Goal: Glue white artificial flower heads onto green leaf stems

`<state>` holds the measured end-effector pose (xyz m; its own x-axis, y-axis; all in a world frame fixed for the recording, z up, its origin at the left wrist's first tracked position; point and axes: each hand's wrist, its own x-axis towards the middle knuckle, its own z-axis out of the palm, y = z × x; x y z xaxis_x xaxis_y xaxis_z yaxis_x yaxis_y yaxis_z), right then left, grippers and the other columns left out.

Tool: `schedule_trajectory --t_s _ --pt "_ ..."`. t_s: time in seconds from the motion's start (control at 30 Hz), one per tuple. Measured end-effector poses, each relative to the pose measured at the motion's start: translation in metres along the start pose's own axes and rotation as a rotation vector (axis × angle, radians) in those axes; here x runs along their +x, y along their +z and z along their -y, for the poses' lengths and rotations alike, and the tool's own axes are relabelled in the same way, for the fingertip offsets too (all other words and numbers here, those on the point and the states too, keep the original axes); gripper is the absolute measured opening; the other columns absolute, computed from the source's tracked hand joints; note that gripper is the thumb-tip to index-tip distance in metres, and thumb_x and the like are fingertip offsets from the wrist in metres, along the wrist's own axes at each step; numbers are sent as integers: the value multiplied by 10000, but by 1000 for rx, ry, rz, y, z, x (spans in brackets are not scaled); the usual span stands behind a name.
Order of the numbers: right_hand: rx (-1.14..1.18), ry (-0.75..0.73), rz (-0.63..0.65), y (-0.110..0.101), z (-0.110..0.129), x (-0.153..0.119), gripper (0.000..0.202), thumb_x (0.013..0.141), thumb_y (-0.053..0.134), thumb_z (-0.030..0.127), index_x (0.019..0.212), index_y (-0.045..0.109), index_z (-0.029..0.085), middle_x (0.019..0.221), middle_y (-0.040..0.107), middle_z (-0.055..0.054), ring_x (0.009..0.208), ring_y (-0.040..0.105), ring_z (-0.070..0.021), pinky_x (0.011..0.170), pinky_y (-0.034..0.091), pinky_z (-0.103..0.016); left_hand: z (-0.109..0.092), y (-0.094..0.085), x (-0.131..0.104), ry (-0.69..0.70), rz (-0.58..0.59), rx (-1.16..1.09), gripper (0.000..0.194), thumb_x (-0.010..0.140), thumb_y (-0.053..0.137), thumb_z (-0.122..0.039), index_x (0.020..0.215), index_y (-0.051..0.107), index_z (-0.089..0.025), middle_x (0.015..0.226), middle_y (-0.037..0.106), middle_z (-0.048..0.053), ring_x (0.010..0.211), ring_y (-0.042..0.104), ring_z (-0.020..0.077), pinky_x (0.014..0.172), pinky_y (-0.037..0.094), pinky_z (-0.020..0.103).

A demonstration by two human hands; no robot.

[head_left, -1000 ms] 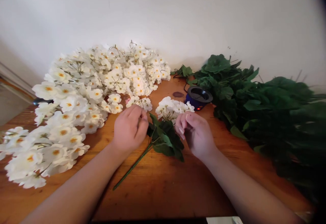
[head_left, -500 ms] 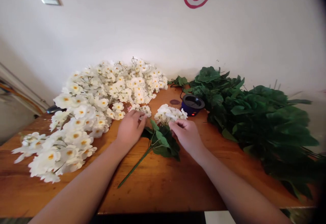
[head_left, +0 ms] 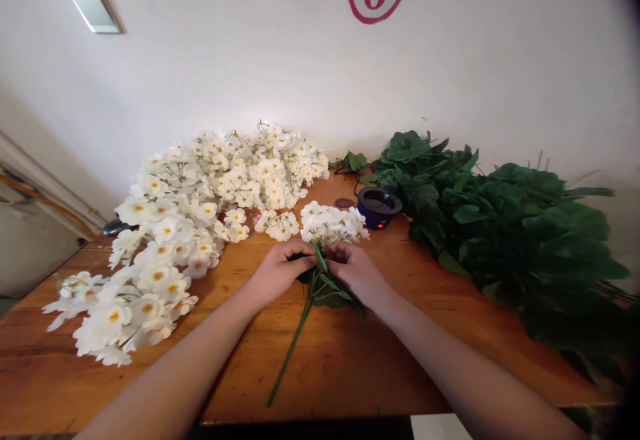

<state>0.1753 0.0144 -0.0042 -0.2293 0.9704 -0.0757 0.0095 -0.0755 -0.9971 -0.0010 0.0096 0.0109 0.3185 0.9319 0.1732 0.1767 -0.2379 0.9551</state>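
Observation:
In the head view, a green leafy artificial stem (head_left: 330, 292) lies in front of me, its stalk pointing toward the front edge. My left hand (head_left: 285, 268) is closed, thumb and fingers pinching the top of that stem by an upright leaf. Close on its other side, my right hand (head_left: 354, 272) is pinched at the base of a bunch of white artificial flowers (head_left: 334, 222), which sits at the stem's top. The fingertips partly hide where flowers and leaves meet.
Many white flowers (head_left: 165, 227) are heaped on the left of the wooden table (head_left: 380, 367), with a small sprig (head_left: 280, 225) near the middle. A round dark-blue device (head_left: 379, 208) with a red light stands behind my right hand. Green leaf stems (head_left: 530, 240) are piled on the right.
My left hand has left the small white sprig and moved right to the top of the leafy stem. Both hands are now close together, and the stalk has swung to the right.

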Motion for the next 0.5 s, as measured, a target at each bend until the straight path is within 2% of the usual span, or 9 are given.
schedule_trajectory --t_s 0.13,0.27,0.37,0.5 --pt "232 -50 17 -1 12 -2 326 549 862 290 753 629 187 684 643 22 614 585 -131 597 456 -252 -1 0 -3 -54 -61 -343 171 772 681 -331 746 709 -164 776 671 35 719 594 163 678 459 280" --pt "453 -135 35 -6 25 -8 301 581 848 278 772 625 208 729 618 18 621 546 -126 603 434 -254 0 -6 0 -17 -260 -675 343 801 610 -451 849 734 -135 712 661 44 683 607 165 631 477 266" --pt "489 -256 113 -10 30 -13 278 637 827 264 753 579 218 746 574 26 643 494 -121 615 399 -251 -1 -13 3 -73 -380 -678 319 800 648 -429 884 738 -134 642 625 8 573 553 118 550 428 226" --pt "420 -289 241 -10 26 -17 251 724 794 267 804 558 230 753 543 29 681 483 -134 660 390 -267 -1 -11 3 -153 -272 -551 217 726 758 -329 733 709 -117 621 638 14 548 549 113 548 410 226"
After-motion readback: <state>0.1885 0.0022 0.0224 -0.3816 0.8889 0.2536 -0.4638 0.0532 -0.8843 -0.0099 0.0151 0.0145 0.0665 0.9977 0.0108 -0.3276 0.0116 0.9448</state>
